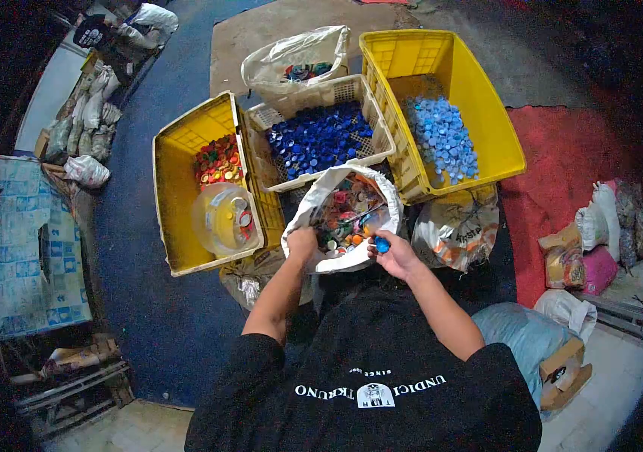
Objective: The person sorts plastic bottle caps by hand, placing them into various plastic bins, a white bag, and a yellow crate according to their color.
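Note:
A white sack (334, 264) stands open in front of my body, with bottle caps of mixed colours (351, 215) inside. My left hand (303, 245) is closed on the sack's left rim. At the right side of the opening, my right hand (397, 258) holds a blue cap (382, 245) between its fingers. Just beyond the sack, a white crate (376, 158) contains dark blue caps (318, 139). The yellow crate on the right (487, 120) has light blue caps (442, 139) in it. Red and yellow caps (218, 160) lie in the left yellow crate (167, 196), beside a round clear container (220, 218).
Behind the white crate stands another white sack (299, 49) with caps inside. A printed sack (457, 230) is below the right yellow crate. Filled bags (589, 226) line the right side, and more bags (92, 113) are at the left. A large bluish bag (513, 339) sits at lower right.

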Demonstrator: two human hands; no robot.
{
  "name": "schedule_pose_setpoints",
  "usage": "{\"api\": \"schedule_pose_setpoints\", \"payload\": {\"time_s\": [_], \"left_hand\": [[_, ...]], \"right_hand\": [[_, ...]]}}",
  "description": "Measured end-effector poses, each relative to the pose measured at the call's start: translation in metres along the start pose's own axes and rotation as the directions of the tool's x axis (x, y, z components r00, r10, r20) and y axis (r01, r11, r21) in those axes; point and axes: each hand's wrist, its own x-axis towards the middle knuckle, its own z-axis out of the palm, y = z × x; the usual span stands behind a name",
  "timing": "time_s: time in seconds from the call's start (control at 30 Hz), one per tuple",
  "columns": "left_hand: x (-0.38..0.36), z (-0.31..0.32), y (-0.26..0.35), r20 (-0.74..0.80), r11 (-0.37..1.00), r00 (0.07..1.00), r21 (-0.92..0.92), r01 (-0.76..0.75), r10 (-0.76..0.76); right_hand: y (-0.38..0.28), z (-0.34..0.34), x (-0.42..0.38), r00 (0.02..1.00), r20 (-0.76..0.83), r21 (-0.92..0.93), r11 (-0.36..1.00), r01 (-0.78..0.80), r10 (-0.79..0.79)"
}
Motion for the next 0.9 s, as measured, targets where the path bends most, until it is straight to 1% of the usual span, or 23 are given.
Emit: {"api": "schedule_pose_setpoints", "payload": {"time_s": [0.03, 0.1, 0.13, 0.17, 0.23, 0.27, 0.3, 0.37, 0.43, 0.5, 0.6, 0.63, 0.7, 0.73, 0.77, 0.83, 0.87, 0.9], "left_hand": [[0.000, 0.001, 0.000, -0.003, 1.000, 1.000, -0.004, -0.006, 0.006], [0.003, 0.004, 0.003, 0.043, 0.998, 0.998, -0.041, 0.044, -0.042], [0.007, 0.007, 0.002, 0.075, 0.999, 0.997, -0.019, 0.025, -0.024], [0.008, 0.009, 0.003, 0.070, 1.000, 0.997, -0.025, 0.017, -0.015], [0.009, 0.005, 0.006, 0.103, 0.999, 0.994, -0.011, 0.030, -0.029], [0.012, 0.014, -0.002, 0.109, 0.997, 0.994, -0.073, -0.006, 0.014], [0.015, 0.014, -0.007, 0.107, 0.997, 0.994, -0.077, -0.006, 0.015], [0.023, 0.014, -0.010, 0.233, 0.987, 0.971, -0.163, -0.011, 0.049], [0.027, 0.023, -0.010, 0.204, 0.987, 0.979, -0.158, 0.015, 0.018], [0.030, 0.022, -0.007, 0.229, 0.999, 0.973, -0.047, 0.021, -0.009], [0.021, 0.004, -0.003, 0.198, 0.997, 0.980, -0.082, -0.001, 0.017], [0.019, 0.016, -0.008, 0.193, 0.997, 0.981, -0.079, 0.003, 0.013], [0.013, 0.039, -0.021, -0.018, 0.974, 0.985, -0.149, -0.171, 0.171], [0.008, 0.024, -0.011, -0.021, 0.974, 0.996, -0.209, -0.088, 0.085], [0.002, 0.009, 0.001, -0.034, 0.986, 0.998, -0.159, -0.051, 0.046], [-0.015, -0.041, 0.021, -0.034, 0.984, 0.999, -0.172, -0.040, 0.035], [-0.021, -0.058, 0.030, -0.025, 0.985, 0.999, -0.172, -0.031, 0.027], [-0.028, -0.071, 0.039, -0.068, 0.984, 0.998, -0.174, -0.031, 0.019]], "right_hand": [[0.002, -0.004, 0.000, 1.000, -0.003, -0.001, 1.000, 0.007, -0.007], [0.004, -0.007, -0.003, 0.998, -0.058, -0.024, 1.000, 0.013, -0.014], [0.002, -0.004, -0.007, 0.998, -0.061, -0.030, 0.999, 0.013, -0.015], [0.002, -0.005, -0.010, 0.998, -0.065, -0.033, 0.999, 0.023, -0.025], [0.002, -0.008, -0.013, 0.995, -0.075, -0.042, 0.997, 0.069, -0.072], [0.004, -0.014, -0.011, 0.995, -0.060, -0.037, 0.996, 0.079, -0.081], [0.003, -0.013, -0.013, 0.995, -0.061, -0.041, 0.996, 0.081, -0.084], [0.000, -0.012, -0.017, 0.995, -0.049, -0.039, 0.995, 0.091, -0.093], [0.000, -0.014, -0.015, 0.995, -0.050, -0.047, 0.995, 0.088, -0.090], [0.000, -0.012, -0.014, 0.995, -0.049, -0.059, 0.995, 0.086, -0.088], [0.000, -0.006, -0.015, 0.994, -0.025, -0.132, 0.986, 0.102, -0.106], [0.000, -0.006, -0.014, 0.994, -0.018, -0.133, 0.986, 0.102, -0.106], [0.000, -0.007, -0.010, 0.996, -0.023, -0.122, 0.989, 0.083, -0.086], [-0.001, -0.007, -0.008, 0.996, -0.024, -0.121, 0.989, 0.082, -0.086], [-0.003, -0.008, -0.005, 0.996, -0.020, -0.121, 0.989, 0.081, -0.085], [-0.007, -0.006, -0.003, 0.996, -0.034, -0.118, 0.990, 0.083, -0.087], [-0.009, -0.005, -0.002, 0.997, -0.004, -0.105, 0.991, 0.077, -0.078], [-0.009, -0.011, 0.007, 0.996, 0.012, -0.162, 0.983, 0.088, -0.087]]}}
